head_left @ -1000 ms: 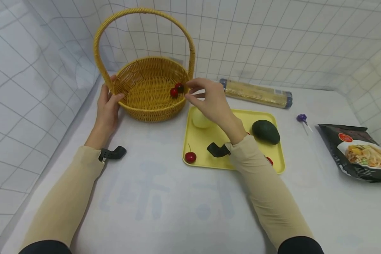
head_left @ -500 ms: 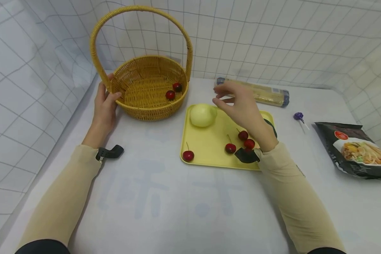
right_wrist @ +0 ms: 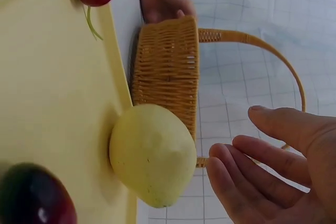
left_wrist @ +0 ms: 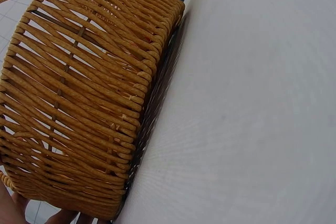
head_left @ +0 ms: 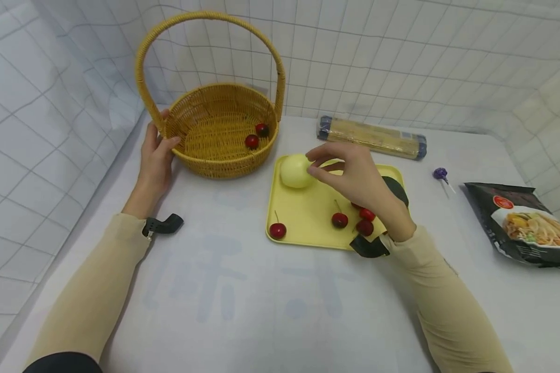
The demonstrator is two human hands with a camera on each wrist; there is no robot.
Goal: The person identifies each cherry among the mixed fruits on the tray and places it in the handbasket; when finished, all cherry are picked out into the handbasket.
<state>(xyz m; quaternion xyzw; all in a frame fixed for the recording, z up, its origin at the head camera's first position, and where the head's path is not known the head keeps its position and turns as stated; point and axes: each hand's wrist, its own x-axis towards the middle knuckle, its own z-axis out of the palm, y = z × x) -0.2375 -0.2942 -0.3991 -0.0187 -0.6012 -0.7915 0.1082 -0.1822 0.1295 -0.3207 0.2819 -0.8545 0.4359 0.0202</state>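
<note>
My left hand [head_left: 155, 155] grips the left rim of a wicker basket [head_left: 224, 168] beside the foot of its tall handle, thumb over the rim. Two cherries [head_left: 252, 141] lie inside the basket at the right. Over a yellow tray [head_left: 308, 235], my right hand [head_left: 354, 171] holds nothing; its fingers are loosely bent, thumb apart. Its fingertips are close to a pale yellow pear-like fruit [right_wrist: 152, 153] at the tray's back left corner. Several more cherries lie on the tray, one [head_left: 277, 230] at the front left corner. My right wrist partly hides an avocado [head_left: 395, 189].
A long clear-wrapped package with dark blue ends [head_left: 373, 139] lies behind the tray. Right of the tray are a purple lollipop [head_left: 441, 174] and a black noodle packet [head_left: 522, 223]. White gridded sheeting [head_left: 378, 57] rises behind and at the sides.
My right hand has drawn back from the basket's right rim to above the tray, then come lower and left toward the pale fruit. My left hand keeps its grip on the basket.
</note>
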